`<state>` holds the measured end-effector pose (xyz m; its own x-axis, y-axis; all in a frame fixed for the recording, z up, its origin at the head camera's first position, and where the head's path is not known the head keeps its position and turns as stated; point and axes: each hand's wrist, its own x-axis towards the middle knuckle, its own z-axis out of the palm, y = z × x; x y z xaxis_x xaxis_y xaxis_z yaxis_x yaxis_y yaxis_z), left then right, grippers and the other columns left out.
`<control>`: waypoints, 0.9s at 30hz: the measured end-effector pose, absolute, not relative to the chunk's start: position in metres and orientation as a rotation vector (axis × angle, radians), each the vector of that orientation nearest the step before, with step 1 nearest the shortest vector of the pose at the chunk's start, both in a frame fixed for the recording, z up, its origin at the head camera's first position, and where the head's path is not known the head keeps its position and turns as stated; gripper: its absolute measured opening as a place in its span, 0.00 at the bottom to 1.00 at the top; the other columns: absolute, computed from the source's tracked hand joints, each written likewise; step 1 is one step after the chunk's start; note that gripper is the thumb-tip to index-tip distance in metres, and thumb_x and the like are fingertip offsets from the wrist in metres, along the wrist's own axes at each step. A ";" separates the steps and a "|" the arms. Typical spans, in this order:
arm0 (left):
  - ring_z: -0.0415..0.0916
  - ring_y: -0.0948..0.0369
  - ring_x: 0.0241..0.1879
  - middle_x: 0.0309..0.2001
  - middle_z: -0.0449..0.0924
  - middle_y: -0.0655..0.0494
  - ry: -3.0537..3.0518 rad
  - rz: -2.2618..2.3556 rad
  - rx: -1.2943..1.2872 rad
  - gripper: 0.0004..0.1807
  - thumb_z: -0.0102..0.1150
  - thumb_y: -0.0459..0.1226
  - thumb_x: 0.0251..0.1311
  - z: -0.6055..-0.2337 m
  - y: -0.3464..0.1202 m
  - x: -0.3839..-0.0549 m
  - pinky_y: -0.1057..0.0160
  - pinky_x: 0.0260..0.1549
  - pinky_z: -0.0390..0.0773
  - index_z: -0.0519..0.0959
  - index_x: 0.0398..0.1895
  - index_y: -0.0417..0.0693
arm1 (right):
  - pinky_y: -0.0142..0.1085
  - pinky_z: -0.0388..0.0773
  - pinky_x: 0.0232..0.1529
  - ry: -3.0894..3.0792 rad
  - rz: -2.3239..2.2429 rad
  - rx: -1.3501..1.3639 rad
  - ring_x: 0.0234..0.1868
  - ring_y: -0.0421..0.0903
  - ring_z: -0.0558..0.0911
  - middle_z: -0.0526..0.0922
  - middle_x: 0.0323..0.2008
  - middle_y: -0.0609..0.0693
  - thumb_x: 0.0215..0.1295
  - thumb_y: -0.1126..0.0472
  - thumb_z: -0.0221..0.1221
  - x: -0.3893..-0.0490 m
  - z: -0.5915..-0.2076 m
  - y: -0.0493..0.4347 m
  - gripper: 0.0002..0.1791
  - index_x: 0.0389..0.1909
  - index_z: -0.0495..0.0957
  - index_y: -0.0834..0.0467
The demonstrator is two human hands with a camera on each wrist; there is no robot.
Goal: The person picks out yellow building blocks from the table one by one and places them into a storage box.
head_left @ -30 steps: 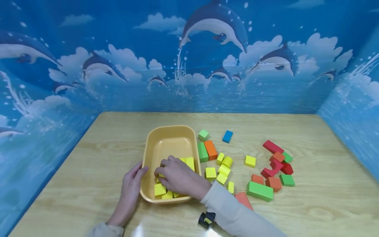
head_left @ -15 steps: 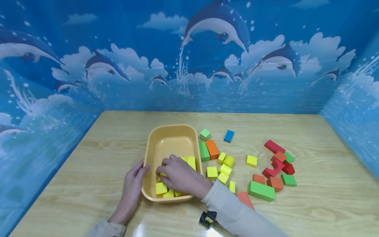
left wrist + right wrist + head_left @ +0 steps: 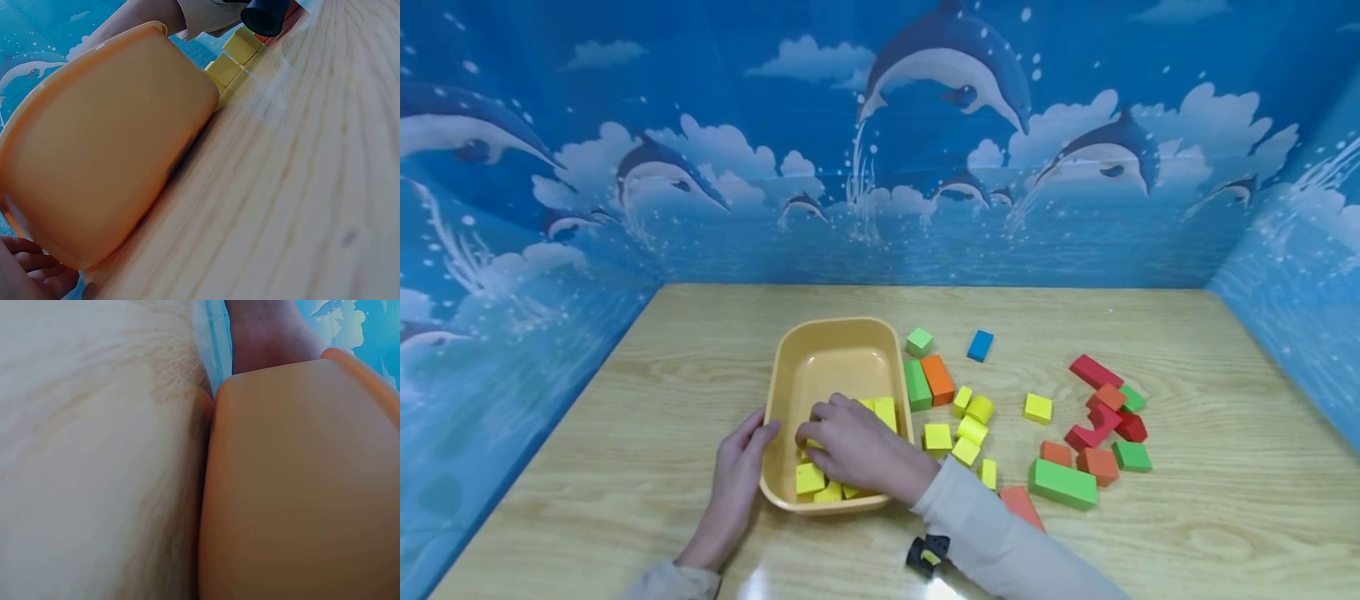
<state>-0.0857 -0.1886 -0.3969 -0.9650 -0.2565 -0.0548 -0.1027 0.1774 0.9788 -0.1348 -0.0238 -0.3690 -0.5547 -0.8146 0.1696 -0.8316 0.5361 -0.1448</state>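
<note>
A tan plastic tub (image 3: pixel 838 333) stands on the table, with several yellow blocks (image 3: pixel 810 478) gathered in its near half. My left hand (image 3: pixel 739 458) holds the tub's left side, thumb at the rim; in the left wrist view its fingers (image 3: pixel 47 272) lie by the outer wall. Reaching over the right rim, my right hand (image 3: pixel 853 442) is down among the yellow blocks. Its fingers curl over a yellow block (image 3: pixel 807 456) that is mostly hidden beneath them. The right wrist view shows mainly the tub's outer wall (image 3: pixel 300 475), with the hand's fingers out of sight.
Right of the tub lie several loose yellow blocks (image 3: pixel 937 439), a green block (image 3: pixel 917 385), an orange one (image 3: pixel 937 380) and a blue one (image 3: pixel 980 345). Farther right is a cluster of red, orange and green blocks (image 3: pixel 1063 483). A dolphin-print backdrop (image 3: pixel 880 242) encloses the table.
The whole scene has shifted slightly with the head camera. Both hands, the tub and the blocks keep their places.
</note>
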 end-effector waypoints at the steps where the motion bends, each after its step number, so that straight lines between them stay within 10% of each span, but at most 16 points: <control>1: 0.72 0.49 0.57 0.61 0.71 0.35 -2.313 -1.908 0.354 0.24 0.47 0.37 0.70 -0.397 -0.188 -0.086 0.76 0.44 0.76 0.67 0.66 0.33 | 0.27 0.71 0.37 -2.683 0.319 1.438 0.38 0.41 0.75 0.83 0.41 0.46 0.65 0.55 0.61 -0.135 -0.369 -0.024 0.09 0.44 0.85 0.48; 13: 0.73 0.49 0.56 0.63 0.70 0.36 -2.348 -1.891 0.388 0.25 0.47 0.38 0.70 -0.399 -0.189 -0.085 0.76 0.44 0.76 0.66 0.67 0.35 | 0.33 0.76 0.47 -2.784 0.469 1.401 0.46 0.45 0.77 0.81 0.48 0.48 0.67 0.56 0.59 -0.140 -0.357 -0.010 0.12 0.49 0.83 0.50; 27: 0.71 0.47 0.59 0.65 0.68 0.39 -2.373 -1.893 0.385 0.26 0.46 0.38 0.70 -0.397 -0.189 -0.086 0.73 0.49 0.75 0.64 0.68 0.37 | 0.46 0.81 0.45 -2.877 0.647 0.866 0.47 0.52 0.79 0.82 0.46 0.53 0.61 0.65 0.63 -0.162 -0.335 0.120 0.13 0.47 0.82 0.58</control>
